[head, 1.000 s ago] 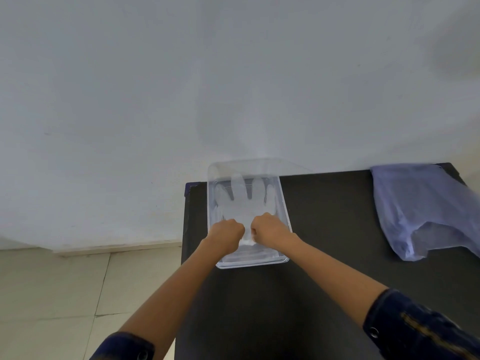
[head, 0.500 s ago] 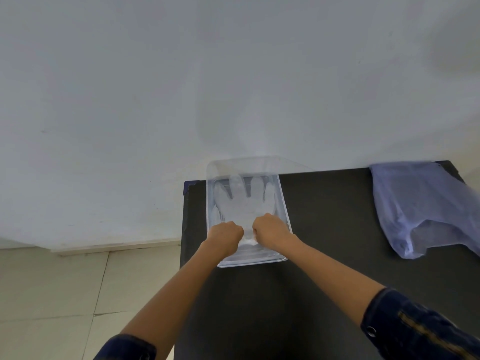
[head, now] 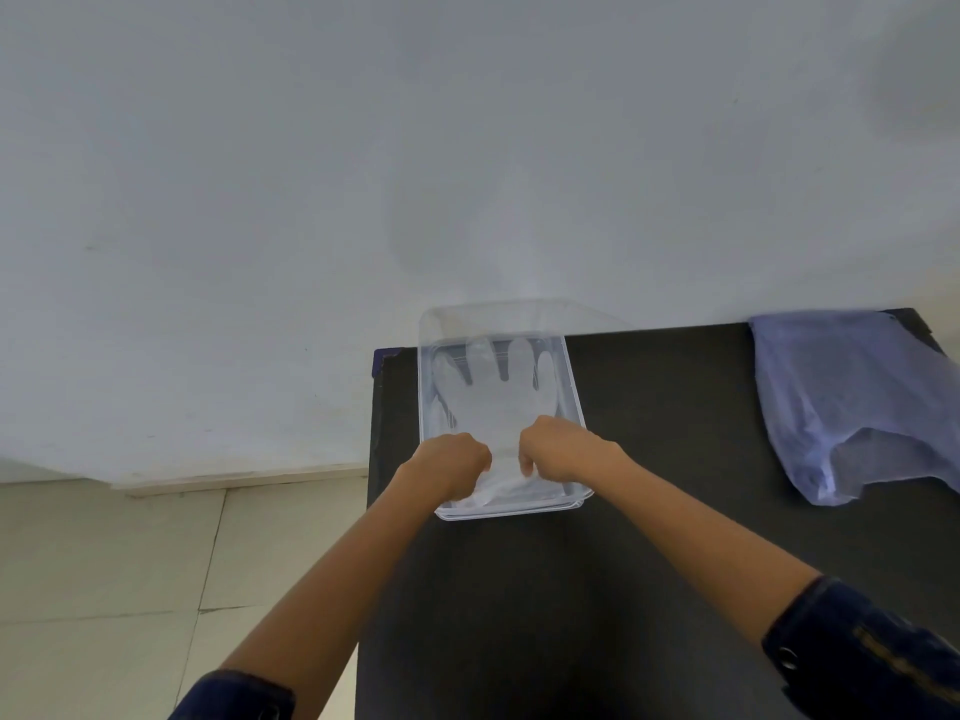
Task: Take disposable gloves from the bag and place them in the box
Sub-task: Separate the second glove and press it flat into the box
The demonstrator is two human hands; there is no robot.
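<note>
Both hands press a clear glove flat inside the box on the table.

The dark table [head: 675, 511] stands against a white wall [head: 363, 148], with the crumpled pale-blue bag [head: 852, 397] lying at its far right corner, well apart from the clear box [head: 574, 397] near the left edge. A see-through glove [head: 498, 402] lies in the box, fingers pointing to the wall. The left hand [head: 452, 467] and right hand [head: 558, 449] each grip pinched on the glove's cuff end, now slightly farther apart than half a second ago; everything else is unchanged.
</note>
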